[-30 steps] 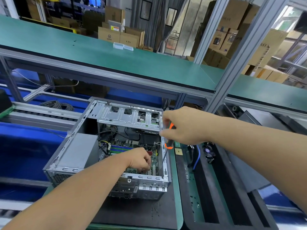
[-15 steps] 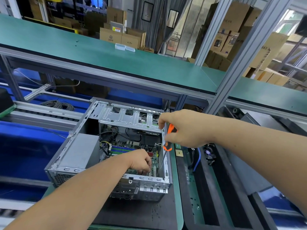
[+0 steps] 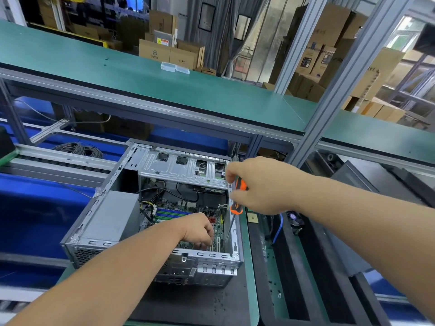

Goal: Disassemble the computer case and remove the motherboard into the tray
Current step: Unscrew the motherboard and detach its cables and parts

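Right hand [image 3: 263, 187] is gripping the orange screwdriver [image 3: 237, 196], shaft angling down inside the open computer case [image 3: 150, 217]; a slip risks gouging the motherboard [image 3: 188, 209], which is sitting in the case. Left hand [image 3: 199, 230] is curling fingers over the board's near edge, whatever it pinches hidden. Screwdriver tip and screw are lying out of sight; the black tray [image 3: 303, 267] is waiting just beside.

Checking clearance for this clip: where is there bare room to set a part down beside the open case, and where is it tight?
Free: the dark mat in front of the computer case, and the green upper shelf apart from two small clear boxes. Crowded: inside the case, where the left hand and the screwdriver held by the right hand work over the motherboard.
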